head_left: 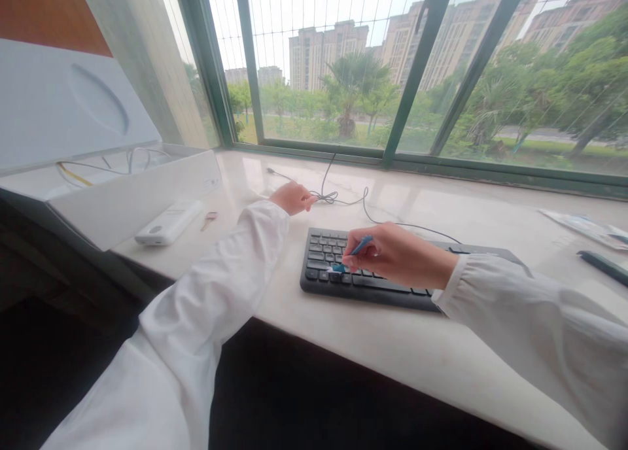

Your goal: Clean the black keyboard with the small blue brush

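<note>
Bright daylight enters through the window (415, 77) at twelve o'clock, glaring off the worktop (417, 342); six o'clock sinks into black shadow, details hazy

On your left: key (209, 220) is lying near power bank (171, 221), box (132, 201) is sitting open; trees (544, 87) are standing outside.

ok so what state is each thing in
Right hand, closed around blue brush
Blue brush, held, bristles at keyboard
Left hand, beside cable, contact unclear
Keyboard, lying flat
Cable, partly looped
White box, open, lid raised
White device, lying flat
Metal key, lying flat
Slim black object, lying flat
Pale packet, lying flat
Window, open or shut unclear
</note>
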`<control>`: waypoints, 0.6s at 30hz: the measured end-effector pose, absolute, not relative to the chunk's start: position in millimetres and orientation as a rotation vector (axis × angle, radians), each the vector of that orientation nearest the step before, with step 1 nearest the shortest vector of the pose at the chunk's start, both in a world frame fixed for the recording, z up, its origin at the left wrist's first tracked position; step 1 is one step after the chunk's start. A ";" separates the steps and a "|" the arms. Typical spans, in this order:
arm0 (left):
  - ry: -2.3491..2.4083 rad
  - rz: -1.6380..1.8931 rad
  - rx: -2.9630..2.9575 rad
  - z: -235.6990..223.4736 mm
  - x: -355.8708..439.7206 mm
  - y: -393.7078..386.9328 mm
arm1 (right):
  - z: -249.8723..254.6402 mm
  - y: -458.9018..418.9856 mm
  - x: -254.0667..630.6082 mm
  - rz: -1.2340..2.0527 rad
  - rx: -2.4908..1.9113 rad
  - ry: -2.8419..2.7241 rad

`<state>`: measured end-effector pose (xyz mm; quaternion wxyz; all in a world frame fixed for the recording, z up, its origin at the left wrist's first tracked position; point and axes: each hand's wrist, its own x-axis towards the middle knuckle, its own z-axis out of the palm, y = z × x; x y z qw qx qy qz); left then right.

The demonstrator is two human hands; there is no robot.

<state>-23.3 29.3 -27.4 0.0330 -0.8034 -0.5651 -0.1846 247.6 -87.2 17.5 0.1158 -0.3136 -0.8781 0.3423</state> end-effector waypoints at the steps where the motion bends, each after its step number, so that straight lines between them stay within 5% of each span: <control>1: -1.740 -0.568 -2.472 -27.5 -23.5 29.3 | 18.4 -87.3 249.4 1.008 -0.934 -2.572; 18: -1.757 -0.566 -2.467 -30.0 -29.2 31.6 | 23.2 -88.8 277.9 0.970 -1.109 -2.583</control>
